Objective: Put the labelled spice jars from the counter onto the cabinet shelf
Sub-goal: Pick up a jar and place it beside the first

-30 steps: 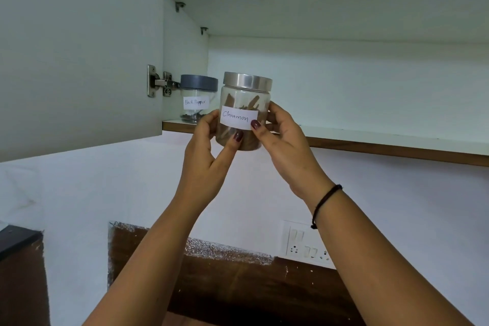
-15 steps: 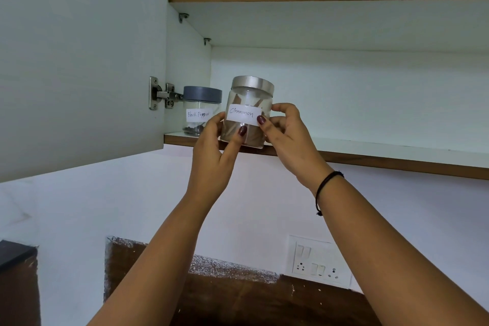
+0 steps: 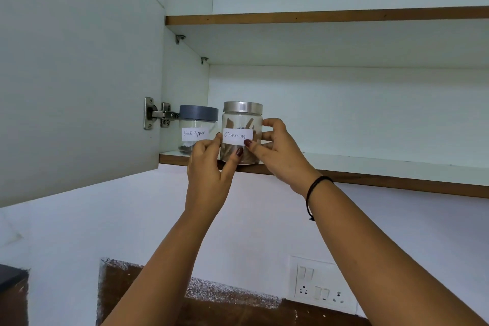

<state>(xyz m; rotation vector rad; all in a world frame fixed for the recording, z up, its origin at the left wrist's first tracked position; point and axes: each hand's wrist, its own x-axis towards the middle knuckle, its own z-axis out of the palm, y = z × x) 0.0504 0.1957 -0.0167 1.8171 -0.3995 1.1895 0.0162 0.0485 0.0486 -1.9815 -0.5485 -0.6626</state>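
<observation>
Silver-lidded clear round jar [image 3: 242, 124] labelled "Cinnamon" is held upright at the front edge of the white wood-edged cabinet shelf [image 3: 370, 164], just beside the grey-lidded clear jar [image 3: 197, 126] labelled "Black Pepper", gripped on either side by the curled fingers of the left hand [image 3: 207, 169] and the right hand [image 3: 280, 153].

The clear glass jar with a silver metal lid [image 3: 242, 124] shows brown sticks and a white label with black handwriting. The clear jar with a grey plastic lid [image 3: 197, 127] has a matching white label above black grains. My fingers [image 3: 232, 163] have maroon nails. My thin cord bracelet [image 3: 316, 185] is black, and the white cabinet shelf [image 3: 370, 181] is edged in brown.
</observation>
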